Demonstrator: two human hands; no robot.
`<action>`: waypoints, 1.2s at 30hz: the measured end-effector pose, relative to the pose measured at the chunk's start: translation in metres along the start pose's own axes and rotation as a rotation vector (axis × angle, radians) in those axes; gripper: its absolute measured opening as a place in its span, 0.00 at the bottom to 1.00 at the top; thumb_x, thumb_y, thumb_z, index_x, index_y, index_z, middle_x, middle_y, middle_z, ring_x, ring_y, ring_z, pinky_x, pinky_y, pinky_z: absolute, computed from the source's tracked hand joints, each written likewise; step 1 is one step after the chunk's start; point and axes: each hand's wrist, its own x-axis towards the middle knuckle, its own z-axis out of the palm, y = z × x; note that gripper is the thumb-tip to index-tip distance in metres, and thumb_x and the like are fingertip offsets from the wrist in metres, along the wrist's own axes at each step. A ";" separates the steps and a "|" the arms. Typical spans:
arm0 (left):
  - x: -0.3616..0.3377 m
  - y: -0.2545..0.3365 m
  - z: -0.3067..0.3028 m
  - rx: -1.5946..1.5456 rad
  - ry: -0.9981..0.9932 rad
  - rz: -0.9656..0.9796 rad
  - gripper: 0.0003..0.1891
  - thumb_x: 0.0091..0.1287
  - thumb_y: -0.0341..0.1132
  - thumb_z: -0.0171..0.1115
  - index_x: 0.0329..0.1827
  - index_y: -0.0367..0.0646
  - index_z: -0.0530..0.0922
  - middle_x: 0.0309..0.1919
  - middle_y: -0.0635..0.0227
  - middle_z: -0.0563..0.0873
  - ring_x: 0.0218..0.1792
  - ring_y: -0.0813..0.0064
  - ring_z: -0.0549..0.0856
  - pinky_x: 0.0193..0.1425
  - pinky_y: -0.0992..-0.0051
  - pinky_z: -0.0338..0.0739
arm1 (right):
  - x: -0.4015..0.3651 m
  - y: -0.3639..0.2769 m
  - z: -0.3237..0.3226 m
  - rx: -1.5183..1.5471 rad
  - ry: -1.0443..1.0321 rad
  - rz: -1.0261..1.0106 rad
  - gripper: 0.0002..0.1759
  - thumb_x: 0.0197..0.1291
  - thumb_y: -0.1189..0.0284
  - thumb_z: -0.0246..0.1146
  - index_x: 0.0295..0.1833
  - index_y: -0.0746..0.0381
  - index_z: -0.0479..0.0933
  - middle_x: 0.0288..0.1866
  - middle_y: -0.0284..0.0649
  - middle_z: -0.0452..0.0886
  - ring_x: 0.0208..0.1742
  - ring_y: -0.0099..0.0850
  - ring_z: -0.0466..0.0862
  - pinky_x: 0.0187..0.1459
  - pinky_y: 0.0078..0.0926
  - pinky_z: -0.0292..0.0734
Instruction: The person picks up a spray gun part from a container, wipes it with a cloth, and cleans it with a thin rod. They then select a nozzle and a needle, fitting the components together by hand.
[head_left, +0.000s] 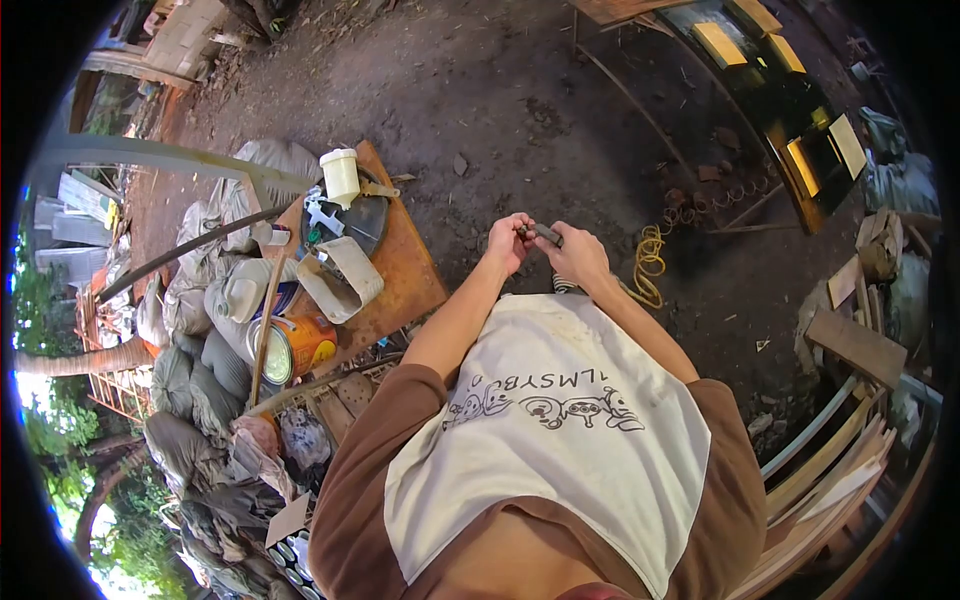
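Observation:
My right hand (582, 252) is closed around a short dark grey cylindrical fitting (547, 235), which looks like an air hose coupler. Beside it my left hand (509, 244) pinches a small dark piece at the fitting's left end; its kind is too small to tell. Both hands are close together in front of my waist. A ribbed dark spring-like sleeve (566, 286) shows below the right hand, partly hidden by the shirt. Close to my right forearm hangs a coiled yellow hose (649, 268), whose end passes out of sight behind that arm.
At left, a brown board (405, 262) bears a white tub (340, 178), a spray gun (322, 217) and a bent cream band (343, 282). An orange paint can (302, 345) stands nearby. A black panel with yellow blocks (801, 166) is at upper right; planks (835, 465) lean at lower right.

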 end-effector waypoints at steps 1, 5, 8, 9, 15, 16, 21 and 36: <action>0.002 -0.001 0.000 -0.004 0.001 0.003 0.07 0.65 0.30 0.50 0.39 0.46 0.78 0.35 0.67 0.83 0.29 0.73 0.78 0.31 0.73 0.75 | 0.001 -0.001 -0.002 -0.002 -0.003 -0.003 0.24 0.68 0.47 0.66 0.46 0.59 0.85 0.38 0.54 0.89 0.44 0.56 0.89 0.46 0.54 0.82; 0.003 0.000 -0.004 0.035 -0.009 0.041 0.08 0.66 0.28 0.51 0.41 0.45 0.79 0.36 0.67 0.83 0.32 0.73 0.82 0.34 0.71 0.79 | 0.001 0.001 -0.001 0.001 -0.069 0.003 0.23 0.68 0.48 0.66 0.46 0.58 0.84 0.39 0.53 0.90 0.45 0.56 0.89 0.47 0.54 0.82; -0.003 0.000 -0.001 0.093 -0.012 0.057 0.09 0.67 0.25 0.51 0.43 0.44 0.80 0.37 0.68 0.84 0.34 0.75 0.83 0.37 0.72 0.82 | 0.004 0.004 -0.004 0.002 -0.068 0.013 0.22 0.68 0.48 0.66 0.47 0.58 0.85 0.40 0.53 0.90 0.46 0.56 0.89 0.47 0.53 0.82; -0.004 0.001 -0.001 0.129 -0.013 0.067 0.10 0.67 0.24 0.50 0.44 0.44 0.80 0.37 0.68 0.85 0.34 0.76 0.83 0.39 0.72 0.83 | 0.004 0.004 -0.005 0.000 -0.089 0.019 0.22 0.68 0.48 0.66 0.47 0.58 0.85 0.40 0.53 0.90 0.46 0.56 0.89 0.48 0.54 0.82; -0.010 0.001 0.004 0.227 -0.032 0.041 0.08 0.77 0.30 0.55 0.51 0.44 0.83 0.39 0.73 0.87 0.37 0.80 0.84 0.44 0.77 0.85 | 0.006 0.013 -0.006 0.052 -0.094 0.048 0.22 0.67 0.48 0.67 0.48 0.56 0.86 0.41 0.52 0.90 0.48 0.55 0.89 0.49 0.52 0.82; -0.012 0.001 0.005 0.227 -0.031 0.041 0.08 0.77 0.30 0.55 0.51 0.44 0.83 0.39 0.73 0.87 0.37 0.80 0.84 0.44 0.77 0.85 | 0.006 0.016 -0.005 0.052 -0.095 0.048 0.22 0.67 0.48 0.67 0.48 0.56 0.86 0.41 0.52 0.90 0.48 0.55 0.89 0.49 0.52 0.82; -0.015 0.002 0.003 0.290 -0.027 0.003 0.11 0.81 0.38 0.59 0.57 0.46 0.84 0.40 0.77 0.87 0.39 0.84 0.84 0.47 0.82 0.83 | 0.002 0.009 -0.016 0.093 -0.120 0.088 0.23 0.66 0.47 0.68 0.49 0.57 0.86 0.42 0.52 0.90 0.50 0.55 0.89 0.51 0.51 0.81; -0.016 0.011 -0.002 0.048 -0.123 -0.131 0.17 0.82 0.49 0.57 0.34 0.52 0.72 0.29 0.77 0.76 0.20 0.84 0.65 0.23 0.81 0.59 | -0.009 0.019 -0.031 0.260 -0.140 -0.015 0.23 0.66 0.51 0.69 0.49 0.61 0.85 0.38 0.52 0.88 0.45 0.53 0.88 0.46 0.46 0.80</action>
